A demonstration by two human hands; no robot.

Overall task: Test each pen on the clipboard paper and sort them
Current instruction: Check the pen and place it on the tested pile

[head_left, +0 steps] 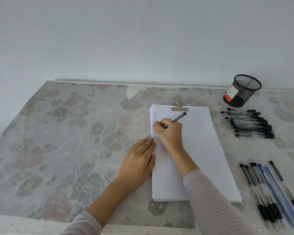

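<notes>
on the floral tablecloth (61, 133), below a pale wall (126, 39), paper (199, 150) lies.

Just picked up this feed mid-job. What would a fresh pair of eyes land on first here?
The right hand, at centre, grips a pen in writing pose by the left edge of the clipboard paper, while the left hand lies flat on that edge. Right of the paper lie two groups of pens: a far pile by a mesh pen cup, and a near row with blue ones.
</notes>
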